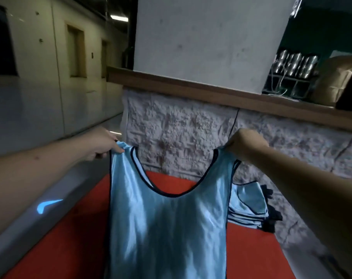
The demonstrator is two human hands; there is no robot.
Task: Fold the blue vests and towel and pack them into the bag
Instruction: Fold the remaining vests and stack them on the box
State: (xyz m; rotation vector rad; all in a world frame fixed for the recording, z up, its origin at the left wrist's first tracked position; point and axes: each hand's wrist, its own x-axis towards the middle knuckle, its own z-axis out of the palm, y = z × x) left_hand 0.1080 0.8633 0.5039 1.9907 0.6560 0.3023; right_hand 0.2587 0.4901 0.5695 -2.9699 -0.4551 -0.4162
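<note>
Holding 1 blue vest [167, 218] up by its shoulder straps, body hanging flat and unfolded. Left hand [101, 144] pinches the left strap between thumb and fingers; right hand [246, 144] is curled tight around the right strap. Both grips are narrow and loaded with fabric, the neckline sagging between them.

Below the grips lies a red surface [257, 256]; I take it for the tabletop, though it could be a mat. Below and just outside the right grip sits a stack of folded blue vests [248, 206], several layers deep, dark trim at the edges, resting at the red surface's far corner against the rough stone wall [181, 125].

Progress, as I judge it: part of the folding is done, going by the stack. The held vest is not yet folded. No towel visible. A brown paper bag [332, 83] stands on the wooden ledge [191, 87], above and beyond the right grip; whether it is the packing bag is uncertain. Nothing seen packed.
</note>
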